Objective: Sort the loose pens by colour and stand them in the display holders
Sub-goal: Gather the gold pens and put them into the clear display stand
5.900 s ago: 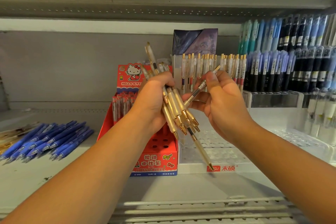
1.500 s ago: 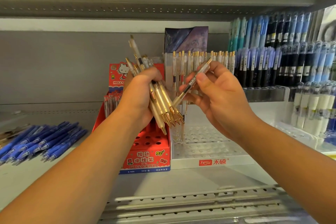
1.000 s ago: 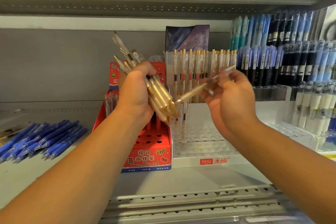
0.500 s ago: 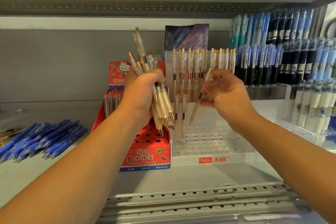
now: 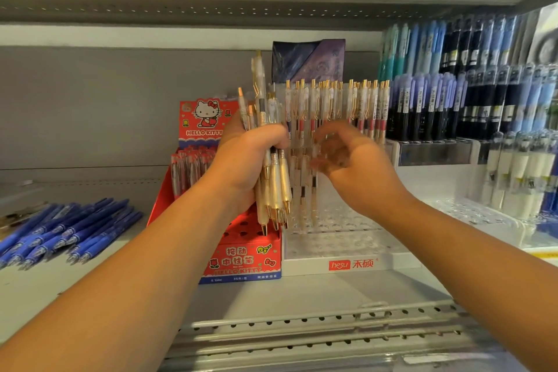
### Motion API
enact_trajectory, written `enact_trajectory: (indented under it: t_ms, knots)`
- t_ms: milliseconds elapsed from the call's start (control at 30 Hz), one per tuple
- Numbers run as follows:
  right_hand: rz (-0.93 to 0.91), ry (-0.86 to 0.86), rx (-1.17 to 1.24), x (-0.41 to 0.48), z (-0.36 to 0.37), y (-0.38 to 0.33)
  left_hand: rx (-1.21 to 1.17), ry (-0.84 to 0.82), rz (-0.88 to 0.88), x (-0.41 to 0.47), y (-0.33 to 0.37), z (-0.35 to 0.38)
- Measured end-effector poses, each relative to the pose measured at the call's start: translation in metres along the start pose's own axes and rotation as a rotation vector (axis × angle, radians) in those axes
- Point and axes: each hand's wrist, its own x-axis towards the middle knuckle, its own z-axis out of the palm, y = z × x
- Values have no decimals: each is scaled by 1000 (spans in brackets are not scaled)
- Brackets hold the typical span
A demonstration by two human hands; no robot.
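A person's left hand (image 5: 250, 160) has its grip clamped around a bundle of gold-and-white pens (image 5: 273, 187), held tips down just left of the clear display holder (image 5: 392, 263) on a shop shelf (image 5: 302, 290). The right hand (image 5: 353, 163) reaches over the holder's middle rows, fingers curled beside a few pens standing there.

Whether that grip is closed on a pen or has let go cannot be told, because the fingertips are smeared with motion blur.

The job looks partly done. A full row of matching standing pens (image 5: 332, 106) lines the back of the holder, and a handful more stand in front of it. Most of the front holes are bare, and several pens wait in the left hand's bundle.

A heap of loose blue pens (image 5: 69, 232) lies flat on the shelf well to the left of the holder, apparently unsorted. A red Hello Kitty box (image 5: 241, 260) sits touching the holder's left side with most of its front holes unfilled. Racks of blue and dark pens (image 5: 453, 100) to the holder's right look stocked.

The ink colours inside the clear barrels are hard to read, and the bundle hides the holder's left edge. The racks run off the frame at the right, and an object at the far left edge is cut off and cannot be identified.
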Motion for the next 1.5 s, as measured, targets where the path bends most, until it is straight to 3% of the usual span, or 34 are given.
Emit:
enact_trajectory:
  t_ms: [267,400,500,600,733,933,1200,1367,1500]
  knots:
    - [160,-75,-10,3,3,4,-17,-25,-26,-1,1,2]
    - [149,-76,-90,1,-1,3,-7,-29,-98,-2,0,1]
    - [143,14,-191,-3,-4,1,-2,-31,-123,-3,0,1]
    - [126,130,96,0,-9,-12,-6,-41,-138,-5,0,1]
    - [211,-35,569,1,-12,-34,49,-147,-91,-10,2,4]
    - [418,-102,737,8,-10,-42,58,-202,-73,-11,1,5]
    - [380,-22,813,12,-24,-33,-30,-133,-129,-5,-3,3]
    - [283,173,571,15,-34,-19,-141,-144,-110,-2,-3,3]
    - [209,179,347,10,-27,-6,-160,-152,-102,-1,-3,3]
